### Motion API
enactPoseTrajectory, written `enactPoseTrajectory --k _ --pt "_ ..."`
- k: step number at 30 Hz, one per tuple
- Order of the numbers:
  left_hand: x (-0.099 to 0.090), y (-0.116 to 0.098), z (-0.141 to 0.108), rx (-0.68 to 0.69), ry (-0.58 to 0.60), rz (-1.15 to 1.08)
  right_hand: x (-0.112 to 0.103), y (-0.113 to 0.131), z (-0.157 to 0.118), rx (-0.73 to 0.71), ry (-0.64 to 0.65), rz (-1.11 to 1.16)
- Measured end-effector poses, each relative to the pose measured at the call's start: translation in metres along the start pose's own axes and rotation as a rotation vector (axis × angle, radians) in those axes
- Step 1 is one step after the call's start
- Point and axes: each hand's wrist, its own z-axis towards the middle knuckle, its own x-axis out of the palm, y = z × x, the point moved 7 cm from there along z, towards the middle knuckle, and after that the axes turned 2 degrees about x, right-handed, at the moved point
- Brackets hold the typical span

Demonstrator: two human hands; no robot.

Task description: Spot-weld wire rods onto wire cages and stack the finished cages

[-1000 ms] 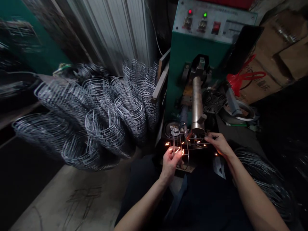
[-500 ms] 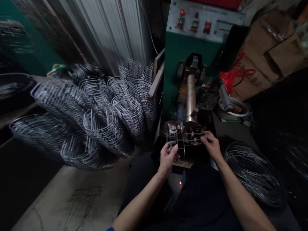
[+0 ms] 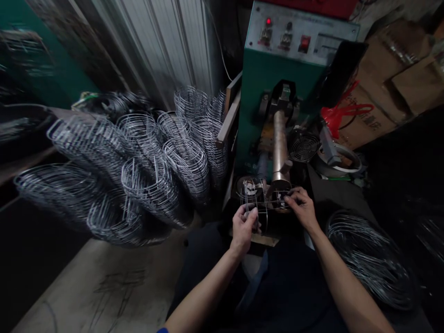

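Observation:
My left hand [image 3: 243, 226] is closed on a small wire frame [image 3: 266, 213] of thin bright rods, with thumb and fingers pinching its left part. The frame lies below the copper-coloured cylinder [image 3: 280, 143] of the green machine [image 3: 267, 69]. At the frame's right end, my right hand [image 3: 301, 206] has its thumb and fingertips pressed together on the wire, just under the cylinder's lower end. A round dish [image 3: 239, 186] with whitish bits sits behind my left hand.
Many stacked wire baskets [image 3: 149, 185] stand at the left. A coil of wire hoops [image 3: 367, 259] lies at the right. Behind it are a round bowl [image 3: 354, 159], a red plastic bag [image 3: 335, 121] and cardboard boxes [image 3: 378, 101]. A wooden bar [image 3: 228, 121] stands left of the machine.
The camera view has shifted slightly, so the machine sits a little further right and lower. My right hand is slightly nearer my left. The orange spark below the hands is gone.

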Motion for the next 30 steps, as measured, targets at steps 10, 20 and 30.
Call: enactPoseTrajectory --k 10,20,30 --pt "0.008 0.001 0.012 0.02 0.014 -0.021 -0.003 -0.001 0.011 -0.001 -0.017 -0.014" --pt "0.008 0.002 0.018 -0.014 -0.002 -0.046 -0.002 -0.009 0.012 0.005 -0.036 -0.006" --pt "0.006 -0.003 -0.001 -0.019 -0.002 -0.026 -0.022 0.001 -0.004 0.038 -0.085 0.071"
